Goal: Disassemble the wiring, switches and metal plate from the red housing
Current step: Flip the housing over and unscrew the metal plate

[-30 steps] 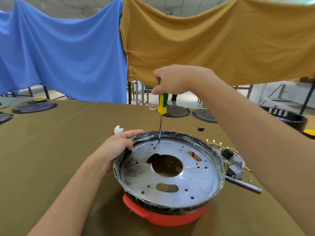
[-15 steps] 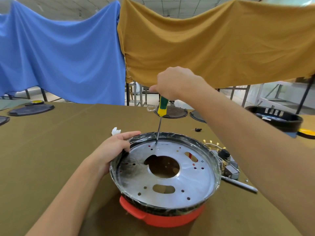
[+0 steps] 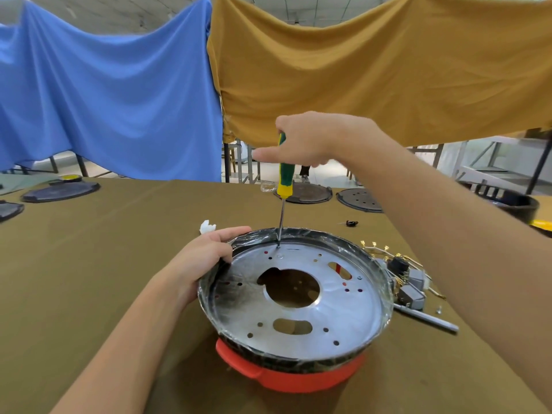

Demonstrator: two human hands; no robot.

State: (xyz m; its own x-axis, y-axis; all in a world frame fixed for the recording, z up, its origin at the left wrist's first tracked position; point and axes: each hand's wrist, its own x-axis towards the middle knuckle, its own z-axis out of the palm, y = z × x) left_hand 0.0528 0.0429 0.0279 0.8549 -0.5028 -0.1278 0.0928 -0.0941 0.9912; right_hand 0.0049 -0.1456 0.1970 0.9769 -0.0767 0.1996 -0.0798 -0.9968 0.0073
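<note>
Housing (image 3: 298, 376), red plastic, sits near my table (image 3: 89, 279) edge; bare cloth to left, loose switches (image 3: 410, 289) just right. Round shiny plate (image 3: 298, 297), many holes, lies on top. My left hand (image 3: 206, 258) grips rim. My right hand (image 3: 310, 138) clamps screwdriver (image 3: 284, 180), upright, tip on plate's far edge.

Red housing (image 3: 294, 376) on table, perforated metal plate (image 3: 295, 297) inside (shiny)
</note>
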